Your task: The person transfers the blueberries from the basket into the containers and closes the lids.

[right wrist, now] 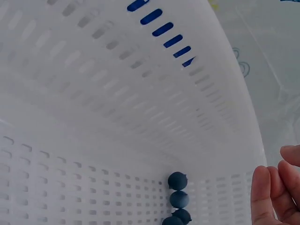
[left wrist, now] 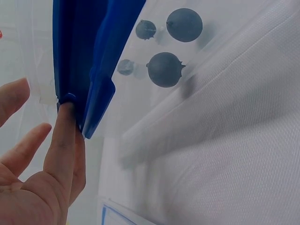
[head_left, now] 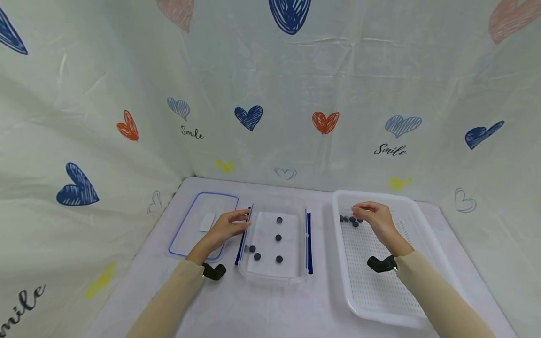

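Observation:
Several blueberries point(head_left: 278, 238) lie spread in a clear plastic box point(head_left: 274, 280) with blue side latches. My left hand point(head_left: 230, 226) is at the box's left wall, and a fingertip touches the hanging blue latch point(left wrist: 84, 61) in the left wrist view. The left thumb and another finger stand apart from it. Over the far left part of a white perforated basket point(head_left: 352, 305) is my right hand point(head_left: 377, 219), fingers bent down close above more blueberries point(head_left: 355, 224). In the right wrist view, its fingers point(right wrist: 261, 192) show no berry between them; several blueberries point(right wrist: 178, 199) sit in the basket corner.
A clear lid point(head_left: 192, 213) with a blue seal lies flat left of the box, a small white rectangle point(head_left: 207, 222) on it. Another blue latch point(head_left: 310, 244) juts from the box's right side. A curtain point(head_left: 287, 70) printed with hearts hangs behind the white table point(head_left: 253, 310).

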Tool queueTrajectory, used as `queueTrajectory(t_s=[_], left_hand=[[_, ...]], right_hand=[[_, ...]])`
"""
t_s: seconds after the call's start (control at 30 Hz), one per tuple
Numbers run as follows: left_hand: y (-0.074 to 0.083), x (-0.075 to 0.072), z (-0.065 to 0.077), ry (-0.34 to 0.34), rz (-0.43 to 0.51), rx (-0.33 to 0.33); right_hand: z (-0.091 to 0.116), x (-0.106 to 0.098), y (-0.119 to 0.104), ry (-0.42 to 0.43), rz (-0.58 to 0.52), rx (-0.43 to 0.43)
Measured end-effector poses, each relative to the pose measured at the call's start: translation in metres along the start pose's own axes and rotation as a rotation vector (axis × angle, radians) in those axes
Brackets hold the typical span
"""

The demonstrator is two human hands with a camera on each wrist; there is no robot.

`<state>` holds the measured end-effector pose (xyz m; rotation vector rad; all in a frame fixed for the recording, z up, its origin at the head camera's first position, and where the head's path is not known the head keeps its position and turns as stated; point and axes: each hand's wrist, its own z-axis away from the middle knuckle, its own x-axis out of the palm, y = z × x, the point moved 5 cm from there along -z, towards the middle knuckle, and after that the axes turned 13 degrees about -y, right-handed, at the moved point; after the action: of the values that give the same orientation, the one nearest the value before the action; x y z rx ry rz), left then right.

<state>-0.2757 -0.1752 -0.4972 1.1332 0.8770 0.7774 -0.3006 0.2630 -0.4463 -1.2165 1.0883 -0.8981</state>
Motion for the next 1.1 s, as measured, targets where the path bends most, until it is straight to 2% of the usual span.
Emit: queueTrajectory(t_s=[0.43,0.8,1.1], left_hand=[[0.0,0.001,0.0,0.005,0.016,0.003],[0.001,0.0,-0.002,0.003,0.012,0.011],[-0.001,-0.001,-0.002,0.007,-0.013,0.008]], right_hand=[[-0.007,-0.014,0.033,0.156,0.205,0.082],[-0.005,-0.014,0.049,0.268,0.182,0.148],[-0.002,-0.016,0.059,0.271,0.227,0.192]])
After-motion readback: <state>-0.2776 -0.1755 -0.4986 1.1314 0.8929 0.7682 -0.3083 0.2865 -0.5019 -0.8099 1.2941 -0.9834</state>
